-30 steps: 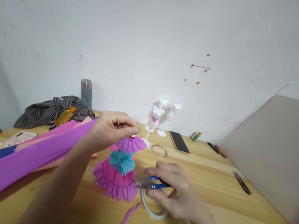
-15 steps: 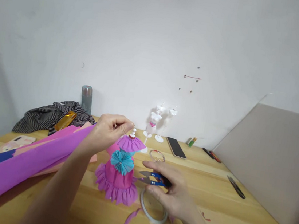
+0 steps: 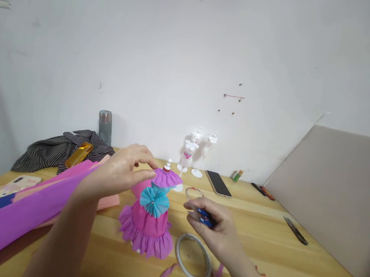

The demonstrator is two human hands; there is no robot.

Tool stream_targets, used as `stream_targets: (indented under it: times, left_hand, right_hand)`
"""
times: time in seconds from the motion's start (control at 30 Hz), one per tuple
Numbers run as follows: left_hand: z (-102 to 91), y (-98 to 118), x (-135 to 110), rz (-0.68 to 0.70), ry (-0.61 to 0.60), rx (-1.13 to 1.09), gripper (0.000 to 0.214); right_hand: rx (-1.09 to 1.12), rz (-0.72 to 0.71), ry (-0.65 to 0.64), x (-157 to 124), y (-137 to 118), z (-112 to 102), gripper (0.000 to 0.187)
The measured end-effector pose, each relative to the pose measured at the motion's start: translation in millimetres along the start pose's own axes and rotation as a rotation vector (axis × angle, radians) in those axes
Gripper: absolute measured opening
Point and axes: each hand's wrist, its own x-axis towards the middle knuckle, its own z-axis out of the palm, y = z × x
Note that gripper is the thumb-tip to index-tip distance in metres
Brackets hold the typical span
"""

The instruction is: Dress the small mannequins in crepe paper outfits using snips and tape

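Note:
A small dress form in a pink and purple crepe paper dress (image 3: 150, 220) stands upright in the middle of the table. A blue pleated paper rosette (image 3: 154, 202) is on its front, and a purple ruffled collar (image 3: 167, 179) sits below the white knob. My left hand (image 3: 126, 169) is beside the collar, thumb and fingers apart, its fingertips close to or touching the paper. To the right of the dress, my right hand (image 3: 216, 226) is closed around blue-handled thread snips (image 3: 204, 217), their blades pointing left. A tape roll (image 3: 193, 258) lies flat below that hand.
Rolled purple crepe paper (image 3: 17, 218) and a patterned phone case (image 3: 4, 189) lie at left. Behind are striped cloth (image 3: 50, 150), a flask (image 3: 105, 127) and white mini mannequins (image 3: 190, 150). A black phone (image 3: 218, 183) and a cutter (image 3: 295, 230) lie at right.
My left hand has opened from a pinch above the collar and lowered to its left side. The right hand has drawn the snips slightly away from the dress, and they look more closed.

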Motion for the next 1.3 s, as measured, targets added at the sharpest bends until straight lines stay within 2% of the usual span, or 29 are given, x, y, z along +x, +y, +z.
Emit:
stream_targets:
  times: [0.1,0.2,0.37,0.5,0.7,0.83,1.0,1.17,1.3]
  left_hand:
    - [3.2,0.9,2.1,-0.029,0.020,-0.036,0.016]
    - [4.3,2.3,2.2,-0.070,-0.011,-0.070,0.020]
    - [4.9,2.3,0.7,-0.011,-0.031,-0.115,0.024]
    - [4.8,5.8,-0.5,-0.013,-0.034,-0.082,0.024]
    - [7.8,8.9,-0.9,-0.249,0.061,-0.141,0.025]
    - [11.4,5.9,1.6,-0.299,0.060,-0.270,0.027]
    - [13.5,4.2,0.8,-0.257,0.079,-0.297,0.022]
    - [10.5,9.2,-1.8,-0.058,0.133,-0.011,0.018]
    - [8.5,8.4,1.1,-0.043,0.122,0.142,0.020]
  right_hand:
    - [0.063,0.055,0.071,5.2,-3.1,-1.7,0.012]
    - [0.096,0.130,0.158,22.4,-15.3,-2.3,0.020]
    - [0.126,0.100,0.025,67.9,-39.8,7.2,0.021]
    - [0.122,0.101,-0.073,90.1,-44.3,16.7,0.020]
    - [0.147,0.159,-0.133,93.5,-45.5,19.5,0.027]
    - [0.153,0.160,-0.149,91.9,-49.9,20.2,0.027]
    - [0.158,0.153,-0.159,89.9,-50.5,21.6,0.027]
    - [0.161,0.140,-0.155,89.1,-48.6,22.6,0.026]
    - [0.188,0.149,-0.148,88.7,-47.1,23.4,0.028]
